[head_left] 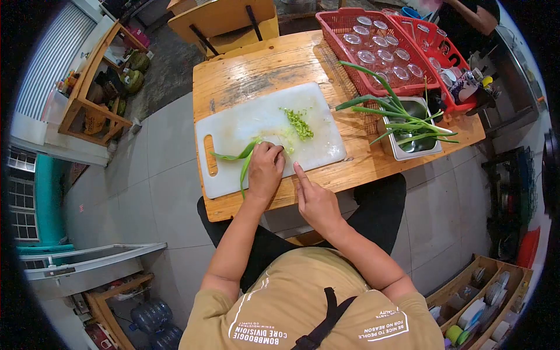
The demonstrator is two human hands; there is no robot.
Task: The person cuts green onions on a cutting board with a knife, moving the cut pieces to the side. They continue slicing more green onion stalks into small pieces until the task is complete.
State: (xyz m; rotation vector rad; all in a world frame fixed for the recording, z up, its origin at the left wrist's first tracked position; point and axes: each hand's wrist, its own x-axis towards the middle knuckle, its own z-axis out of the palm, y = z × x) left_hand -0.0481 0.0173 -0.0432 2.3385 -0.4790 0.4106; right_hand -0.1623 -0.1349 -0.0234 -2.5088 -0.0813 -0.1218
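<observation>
On the white cutting board (233, 125), my left hand (266, 169) is closed over a spring onion (230, 156), whose green leaves stick out to the left and toward me. Just right of it, my right hand (319, 205) is closed round a knife at the board's near edge, its index finger stretched forward along the top. Seen nearly edge-on, the knife is mostly hidden. A small heap of chopped spring onion (300, 125) lies farther up the board, with a few bits scattered near my left fingertips.
Long spring onions (402, 116) lie across a metal container (399, 155) at the table's right. Behind it, a red basket (335, 35) holds several upturned glasses (366, 56); another red basket (466, 105) stands beside it. A person's arm (475, 17) shows at top right. The wooden table (251, 73) has a chair (224, 23) behind it.
</observation>
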